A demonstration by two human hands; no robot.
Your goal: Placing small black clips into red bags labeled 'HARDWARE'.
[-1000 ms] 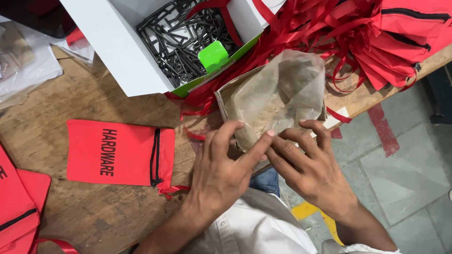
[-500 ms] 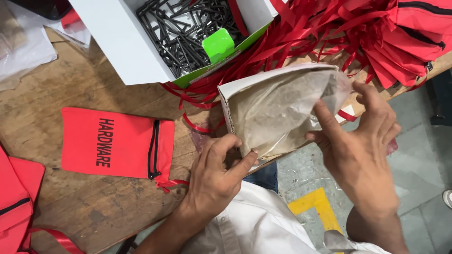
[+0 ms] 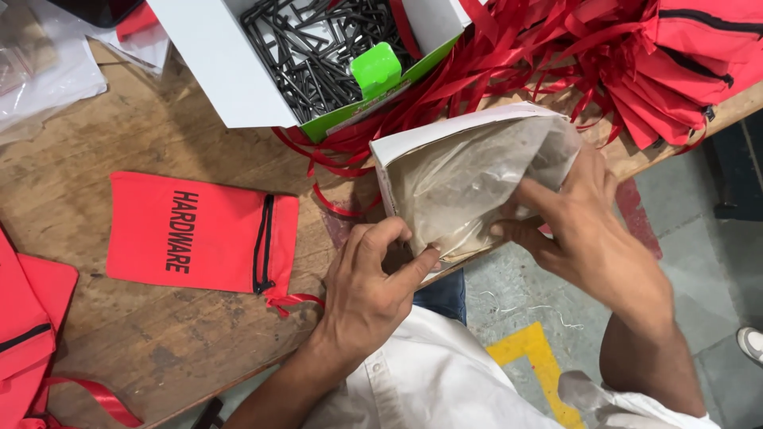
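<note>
Step in hand, as it reads: opening up the small box (image 3: 445, 135) with the plastic bag (image 3: 469, 179) inside it. Landmark is that small box, which sits at the near edge of the bench (image 3: 159, 342), tipped so its open face looks up at you.

- Your left hand (image 3: 369, 290) is just below the box's lower left corner. Its grip is pressed together, thumb and forefinger pinching the bag's bottom edge or the box flap there; which of the two, you cannot tell.
- Your right hand (image 3: 592, 238) is at the box's right side. Fingers are spread over the bag's lower right part, fingertips touching the film, thumb side behind the box wall. It looks like a loose hold, not a closed pinch.
- What the bag holds is clouded by the film.

Around the box:
- Up and left of it: a larger white carton (image 3: 230, 79) of black metal pieces (image 3: 318, 40) with a green block (image 3: 376, 69) on top.
- Left of it, apart: a flat red pouch (image 3: 203, 234) with a black zip.
- Above and right: a heap of red pouches and ribbons (image 3: 604, 56).

Next move, by judgement: it calls for the left pinch to anchor the box while the right fingers draw the film free. Pull evenly; thin film tears easily.
</note>
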